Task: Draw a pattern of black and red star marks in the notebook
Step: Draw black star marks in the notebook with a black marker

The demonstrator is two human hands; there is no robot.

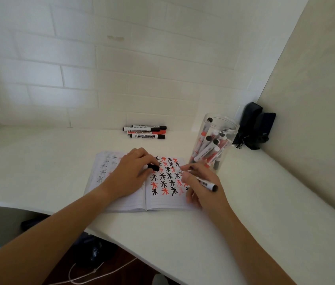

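An open notebook lies on the white desk, its right page filled with rows of black and red star marks. My left hand rests on the notebook's middle and holds a black marker cap in its fingers. My right hand grips a black-ended whiteboard marker, its tip down on the right page near the page's right edge. Faint stars show through on the left page.
Several capped black and red markers lie by the back wall. A clear jar full of markers stands right of the notebook. A dark object sits in the corner. The desk's front edge curves close below my left arm.
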